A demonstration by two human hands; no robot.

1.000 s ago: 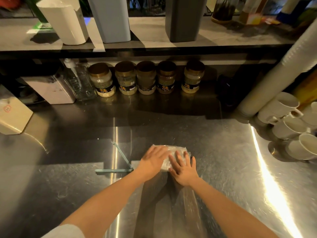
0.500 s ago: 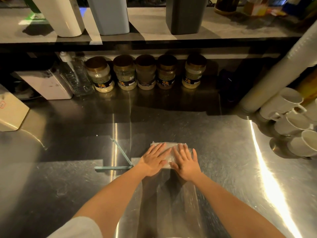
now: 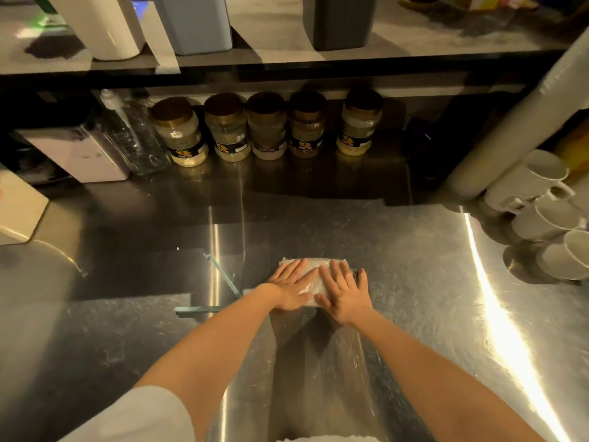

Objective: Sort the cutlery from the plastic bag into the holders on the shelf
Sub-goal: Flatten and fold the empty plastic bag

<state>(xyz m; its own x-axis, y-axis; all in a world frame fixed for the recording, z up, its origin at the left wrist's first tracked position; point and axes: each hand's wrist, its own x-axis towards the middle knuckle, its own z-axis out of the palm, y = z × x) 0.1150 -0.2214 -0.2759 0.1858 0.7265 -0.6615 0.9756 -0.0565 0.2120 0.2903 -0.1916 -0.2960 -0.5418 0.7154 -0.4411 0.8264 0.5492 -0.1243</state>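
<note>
A clear plastic bag (image 3: pixel 314 266), folded into a small flat packet, lies on the steel counter (image 3: pixel 414 298) in the middle of the view. My left hand (image 3: pixel 291 290) and my right hand (image 3: pixel 344 291) both press flat on it with straight fingers, side by side. No cutlery shows inside the bag. On the shelf (image 3: pixel 287 55) above stand three tall holders: a white holder (image 3: pixel 102 23) at the left, a pale blue holder (image 3: pixel 194 22) beside it, and a dark grey holder (image 3: pixel 339 20) to the right. Their tops are cut off by the frame.
Several spice jars (image 3: pixel 266 129) line the back under the shelf, with a clear bottle (image 3: pixel 134 138) and a white box (image 3: pixel 76 154) to their left. White mugs (image 3: pixel 541 199) crowd the right edge beside a leaning white tube (image 3: pixel 516 122). Two thin green strips (image 3: pixel 220 275) lie left of my hands.
Both hands have spread flatter and slid slightly forward over the folded bag. The view has tilted a little lower, so the holders sit higher in frame.
</note>
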